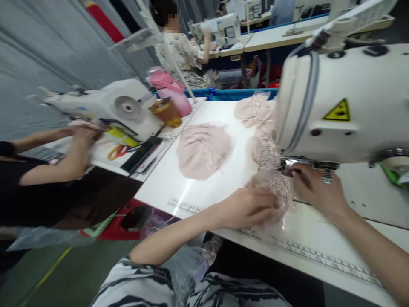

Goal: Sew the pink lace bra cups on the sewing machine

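Observation:
My left hand [252, 207] lies on the table's near side, its fingers curled closed on a piece of pale pink lace fabric [270, 181]. The lace runs up beside the needle area of a white sewing machine [345, 94]. Under the machine head, my right hand [319, 189] is at the metal presser foot [298, 162]. Its fingers are bent around a small dark object [303, 178], too blurred to name. Left of the lace lies a flat, gathered pale pink fabric piece [204, 149]. More pink fabric [254, 110] is bunched behind it.
Printed rulers [319, 251] run along the white table's near edge. At left, a co-worker's hands [84, 136] work at another sewing machine [124, 104]. Nearby are orange-handled scissors [117, 152], an amber cup [168, 113] and a pink jug [172, 91]. Another person sits behind.

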Demonstrator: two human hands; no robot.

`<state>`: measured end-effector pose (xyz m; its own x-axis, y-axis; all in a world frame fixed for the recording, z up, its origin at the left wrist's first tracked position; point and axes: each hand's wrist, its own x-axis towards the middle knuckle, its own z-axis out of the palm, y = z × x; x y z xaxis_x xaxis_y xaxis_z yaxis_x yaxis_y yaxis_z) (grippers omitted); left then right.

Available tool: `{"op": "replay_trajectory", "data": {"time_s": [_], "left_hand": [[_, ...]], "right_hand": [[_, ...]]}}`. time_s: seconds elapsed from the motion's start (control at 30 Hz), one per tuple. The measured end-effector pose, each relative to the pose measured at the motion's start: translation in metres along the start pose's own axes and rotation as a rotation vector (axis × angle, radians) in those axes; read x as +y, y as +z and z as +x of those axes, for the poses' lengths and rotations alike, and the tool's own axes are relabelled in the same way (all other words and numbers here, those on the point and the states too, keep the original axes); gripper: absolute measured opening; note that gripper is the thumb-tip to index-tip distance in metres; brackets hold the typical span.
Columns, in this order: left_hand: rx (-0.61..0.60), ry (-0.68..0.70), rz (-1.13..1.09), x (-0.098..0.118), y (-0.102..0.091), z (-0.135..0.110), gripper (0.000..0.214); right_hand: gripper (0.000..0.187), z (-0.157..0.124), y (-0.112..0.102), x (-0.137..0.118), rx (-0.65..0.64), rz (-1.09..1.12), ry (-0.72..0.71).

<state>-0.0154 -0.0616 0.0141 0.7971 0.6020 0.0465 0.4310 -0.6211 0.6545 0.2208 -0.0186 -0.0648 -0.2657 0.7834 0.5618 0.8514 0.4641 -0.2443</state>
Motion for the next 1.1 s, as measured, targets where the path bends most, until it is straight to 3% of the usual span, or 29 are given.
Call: {"op": "replay_trajectory", "data": {"time_s": [0.1,0.23,0.37,0.63,0.8,1.1], "left_hand": [[0.105,0.033,0.26,0.0,0.017,0.016,0.023],[0.205,-0.022,0.54,-0.007,0.024,0.019,0.036],[0.233,-0.04,0.634,-0.01,0.02,0.019,0.027],[0.217,0.077,0.744,-0.026,0.027,0.032,0.038],[0.18,0.104,0.685,-0.042,0.02,0.041,0.039],[0.263,0.142,0.603,-0.056,0.012,0.044,0.033]], "right_hand": [[0.02,0.006,-0.008,-0.01,-0.008,-0.028,-0.063],[0.03,0.006,-0.013,-0.012,0.045,0.059,-0.2],[0.033,0.007,-0.016,-0.013,0.033,0.133,-0.337],[0.034,0.008,-0.018,-0.014,0.038,0.017,-0.341],[0.037,0.001,-0.011,-0.01,-0.086,-0.162,-0.204],[0.032,0.007,-0.022,-0.017,-0.231,-0.006,0.008]]}}
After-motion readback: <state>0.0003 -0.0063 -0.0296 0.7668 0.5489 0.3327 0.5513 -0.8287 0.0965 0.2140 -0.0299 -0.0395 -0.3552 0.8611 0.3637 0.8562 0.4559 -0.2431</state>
